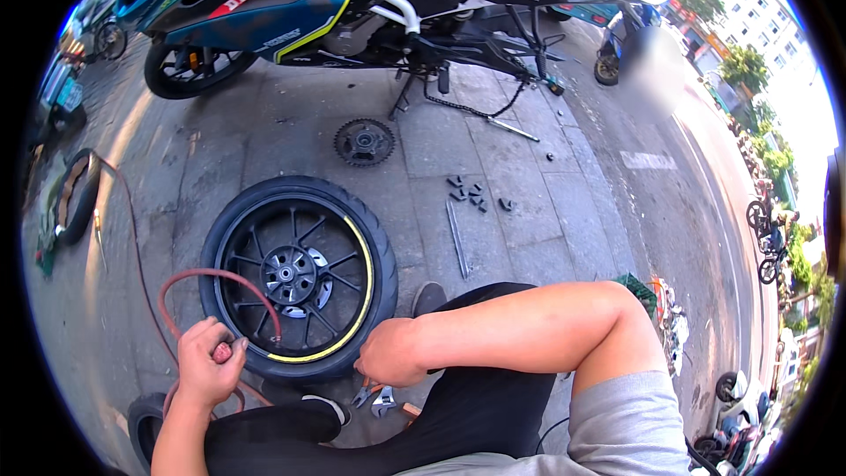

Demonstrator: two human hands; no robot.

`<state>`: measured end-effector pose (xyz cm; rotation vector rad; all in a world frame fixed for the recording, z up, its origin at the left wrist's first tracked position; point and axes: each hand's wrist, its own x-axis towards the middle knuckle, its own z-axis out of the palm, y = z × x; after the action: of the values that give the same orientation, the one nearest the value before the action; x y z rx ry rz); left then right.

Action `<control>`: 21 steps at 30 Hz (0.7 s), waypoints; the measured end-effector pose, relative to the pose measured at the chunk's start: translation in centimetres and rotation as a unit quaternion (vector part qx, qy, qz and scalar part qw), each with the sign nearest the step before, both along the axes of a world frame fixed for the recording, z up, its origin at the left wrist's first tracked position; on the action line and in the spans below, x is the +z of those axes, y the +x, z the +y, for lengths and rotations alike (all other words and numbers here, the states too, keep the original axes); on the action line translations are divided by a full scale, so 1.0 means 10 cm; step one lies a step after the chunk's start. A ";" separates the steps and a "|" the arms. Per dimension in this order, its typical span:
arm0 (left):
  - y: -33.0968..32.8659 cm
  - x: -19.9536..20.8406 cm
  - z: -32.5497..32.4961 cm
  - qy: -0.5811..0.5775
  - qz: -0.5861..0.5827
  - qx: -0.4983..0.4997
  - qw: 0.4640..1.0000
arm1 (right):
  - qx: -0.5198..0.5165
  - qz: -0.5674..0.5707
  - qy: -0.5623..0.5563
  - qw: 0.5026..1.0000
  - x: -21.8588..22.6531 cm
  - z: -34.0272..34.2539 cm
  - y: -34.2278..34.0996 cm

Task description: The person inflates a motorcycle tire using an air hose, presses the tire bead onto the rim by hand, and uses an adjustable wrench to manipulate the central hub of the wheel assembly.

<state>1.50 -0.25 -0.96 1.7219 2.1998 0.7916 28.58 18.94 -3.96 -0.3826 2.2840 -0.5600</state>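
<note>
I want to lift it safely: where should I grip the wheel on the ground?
Probably the tyre, at its left and right edges, coming in low from both sides: the wheel lies flat, and its rounded outer edge gives something broad to hold. The left hand would first have to release the red hose.

With your left hand (207, 366) closed on the red hose (196, 273), its loop arches over the left side of the wheel (291, 274), standing in the way of a straight reach to the hub. To the right of the tyre you have a free lane over the paving (421, 234), bounded by the metal bar (458, 240) and small black pieces (471, 192); your right shoe (429, 298) blocks its near end. Beyond the wheel, the sprocket (364, 142) interrupts the room before the motorcycle (379, 31). Below your right hand (389, 353), pliers (361, 393) and a wrench (383, 401) crowd the gap, though their outlines are partly hidden.
</note>
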 end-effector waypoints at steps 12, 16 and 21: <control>-0.03 0.03 -0.01 -0.014 0.001 0.008 1.000 | 0.028 0.010 0.020 0.999 -0.06 -0.06 -0.09; -0.03 0.02 0.00 -0.016 0.001 0.003 1.000 | 0.030 0.018 0.023 0.999 -0.02 -0.03 -0.06; 0.01 0.03 0.01 -0.014 -0.003 0.002 1.000 | 0.034 0.029 0.016 0.999 -0.04 -0.03 -0.04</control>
<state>1.58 -0.15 -0.69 1.7001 2.2017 0.7606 28.14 18.61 -4.37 -0.4637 2.3234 -0.4837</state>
